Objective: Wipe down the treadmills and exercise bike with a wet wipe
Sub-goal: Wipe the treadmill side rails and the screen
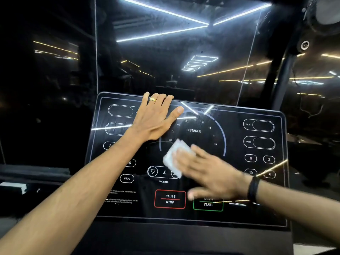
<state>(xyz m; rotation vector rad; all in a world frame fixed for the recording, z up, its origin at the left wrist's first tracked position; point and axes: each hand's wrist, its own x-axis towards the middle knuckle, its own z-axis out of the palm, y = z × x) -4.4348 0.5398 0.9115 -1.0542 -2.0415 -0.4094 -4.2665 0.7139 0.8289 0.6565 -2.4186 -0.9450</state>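
Observation:
A glossy black treadmill console (239,203) fills the lower half of the view, with white dial markings, a DISTANCE dial and PAUSE/STOP and QUICK START buttons. My left hand (156,118) lies flat on the upper left of the panel, its fingertips hooked over the top edge; a gold ring is on one finger. My right hand (206,172), blurred, presses a folded white wet wipe (172,159) against the middle of the panel, just above the INCLINE buttons. Its fingers are straight on top of the wipe. A black band circles that wrist.
Behind the console stands a dark reflective glass wall (174,52) mirroring ceiling light strips. A black upright post (283,74) rises at the right. Part of a dark machine (33,173) sits at the left.

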